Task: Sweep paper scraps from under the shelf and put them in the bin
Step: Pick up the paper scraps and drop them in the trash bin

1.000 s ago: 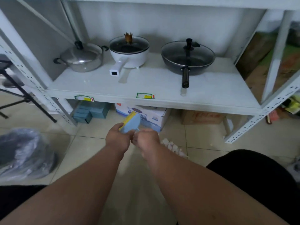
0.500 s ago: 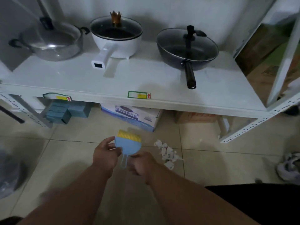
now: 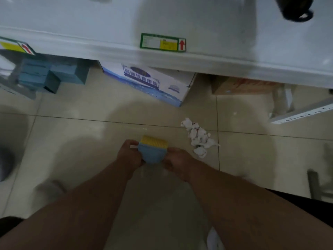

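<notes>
A small blue brush with yellow bristles [image 3: 153, 150] is held low over the tiled floor, bristles pointing toward the shelf. My left hand [image 3: 128, 156] grips its left side and my right hand [image 3: 177, 161] grips its right side. A cluster of crumpled white paper scraps [image 3: 198, 137] lies on the floor just right of the brush, in front of the white shelf [image 3: 108, 46]. No bin is in view.
Under the shelf stand a white and blue carton [image 3: 153, 82], teal boxes [image 3: 48, 74] at left and a brown carton [image 3: 243, 85] at right. A perforated white shelf leg [image 3: 302, 112] slants at right. A dark pan handle [image 3: 295, 11] hangs over the shelf top.
The view has dropped closer to the floor, so the pots have left the frame. Both hands have lowered the brush toward the tiles, near the paper scraps.
</notes>
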Demonstrator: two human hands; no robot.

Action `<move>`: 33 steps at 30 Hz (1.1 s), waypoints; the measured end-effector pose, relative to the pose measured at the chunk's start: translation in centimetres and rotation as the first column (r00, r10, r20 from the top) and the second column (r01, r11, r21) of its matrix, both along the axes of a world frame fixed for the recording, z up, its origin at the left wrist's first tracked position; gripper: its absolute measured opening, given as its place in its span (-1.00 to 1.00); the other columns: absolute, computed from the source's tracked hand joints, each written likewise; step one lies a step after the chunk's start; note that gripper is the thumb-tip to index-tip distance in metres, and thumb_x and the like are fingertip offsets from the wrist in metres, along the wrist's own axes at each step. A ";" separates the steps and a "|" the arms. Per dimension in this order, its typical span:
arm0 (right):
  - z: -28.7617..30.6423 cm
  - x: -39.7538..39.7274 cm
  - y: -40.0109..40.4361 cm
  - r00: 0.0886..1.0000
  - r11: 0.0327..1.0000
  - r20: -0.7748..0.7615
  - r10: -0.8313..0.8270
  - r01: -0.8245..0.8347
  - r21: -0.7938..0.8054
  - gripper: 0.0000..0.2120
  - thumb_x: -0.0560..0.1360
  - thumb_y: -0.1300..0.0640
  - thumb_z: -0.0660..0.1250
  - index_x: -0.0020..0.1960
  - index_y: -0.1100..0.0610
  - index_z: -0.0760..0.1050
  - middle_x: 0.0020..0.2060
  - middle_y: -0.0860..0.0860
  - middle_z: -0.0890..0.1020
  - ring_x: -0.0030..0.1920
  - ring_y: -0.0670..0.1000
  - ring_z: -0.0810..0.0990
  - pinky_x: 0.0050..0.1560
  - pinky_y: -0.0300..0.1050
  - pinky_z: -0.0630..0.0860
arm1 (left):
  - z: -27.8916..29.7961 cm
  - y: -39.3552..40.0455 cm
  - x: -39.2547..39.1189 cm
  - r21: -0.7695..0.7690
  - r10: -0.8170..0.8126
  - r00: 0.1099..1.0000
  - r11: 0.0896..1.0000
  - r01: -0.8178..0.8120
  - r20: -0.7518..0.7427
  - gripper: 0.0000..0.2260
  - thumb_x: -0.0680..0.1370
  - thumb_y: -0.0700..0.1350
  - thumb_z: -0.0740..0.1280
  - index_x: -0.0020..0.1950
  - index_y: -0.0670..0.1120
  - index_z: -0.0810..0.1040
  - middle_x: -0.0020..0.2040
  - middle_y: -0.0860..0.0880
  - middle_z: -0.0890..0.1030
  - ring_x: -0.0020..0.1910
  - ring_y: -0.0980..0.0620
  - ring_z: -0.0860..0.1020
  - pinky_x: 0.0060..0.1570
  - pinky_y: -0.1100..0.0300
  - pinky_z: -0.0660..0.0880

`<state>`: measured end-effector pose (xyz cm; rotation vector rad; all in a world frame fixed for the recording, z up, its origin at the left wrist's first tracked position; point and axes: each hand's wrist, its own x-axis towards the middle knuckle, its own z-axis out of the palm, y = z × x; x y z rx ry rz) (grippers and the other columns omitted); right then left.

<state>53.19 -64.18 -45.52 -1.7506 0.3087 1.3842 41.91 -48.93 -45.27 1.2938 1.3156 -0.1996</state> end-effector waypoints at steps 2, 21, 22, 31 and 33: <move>-0.8 0.2 -0.3 0.998 0.998 -0.002 0.067 -0.067 -0.016 -0.50 0.52 0.30 0.35 0.44 0.14 0.42 0.23 0.14 0.58 0.17 0.17 0.60 0.22 0.04 0.56 | -0.6 0.3 0.0 0.044 -0.087 0.994 0.995 0.091 -0.071 -0.61 0.57 -0.46 0.31 0.23 -0.02 0.45 0.04 -0.21 0.61 -0.05 -0.18 0.64 -0.11 0.02 0.65; -4.8 11.8 -11.1 0.681 0.768 0.463 0.567 -0.233 -0.597 -0.06 0.15 -0.17 0.59 0.36 -0.07 0.15 0.08 0.04 0.23 -0.05 0.10 0.44 0.01 -0.03 0.59 | -3.1 -7.8 19.1 0.471 -0.931 0.272 0.132 0.872 -0.243 -0.39 0.53 -0.02 0.51 0.55 -0.01 0.43 0.58 -0.11 0.30 0.43 -0.24 0.40 0.46 -0.01 0.37; -5.4 11.6 -11.3 0.594 0.724 0.469 0.653 -0.311 -0.615 -0.06 0.17 -0.18 0.57 0.40 -0.06 0.15 0.11 0.04 0.26 0.00 0.11 0.46 0.04 -0.03 0.60 | -3.9 -8.5 19.6 0.461 -0.939 0.200 0.051 0.886 -0.280 -0.32 0.52 0.02 0.51 0.60 0.03 0.36 0.62 -0.09 0.24 0.48 -0.24 0.36 0.50 -0.05 0.34; -6.2 11.7 -9.2 0.616 0.836 0.576 0.537 -0.301 -0.458 -0.69 0.46 0.14 0.43 0.19 0.12 0.55 0.10 0.14 0.63 0.10 0.15 0.62 -0.13 -0.36 0.45 | -6.9 -10.4 18.3 0.323 -0.821 0.567 0.517 0.792 -0.075 -0.80 0.52 -0.15 0.54 0.12 -0.14 0.73 0.09 -0.18 0.72 0.09 -0.13 0.67 0.08 0.25 0.47; -5.5 12.3 -8.3 0.643 0.859 0.581 0.499 -0.277 -0.430 -0.77 0.43 0.10 0.46 0.08 0.05 0.63 0.05 0.06 0.70 0.11 0.09 0.65 -0.05 -0.32 0.46 | -6.5 -10.1 18.1 0.175 -0.666 0.746 0.732 0.659 -0.021 -0.86 0.52 -0.18 0.57 0.05 -0.16 0.74 -0.03 -0.18 0.73 -0.05 -0.09 0.69 0.04 0.12 0.60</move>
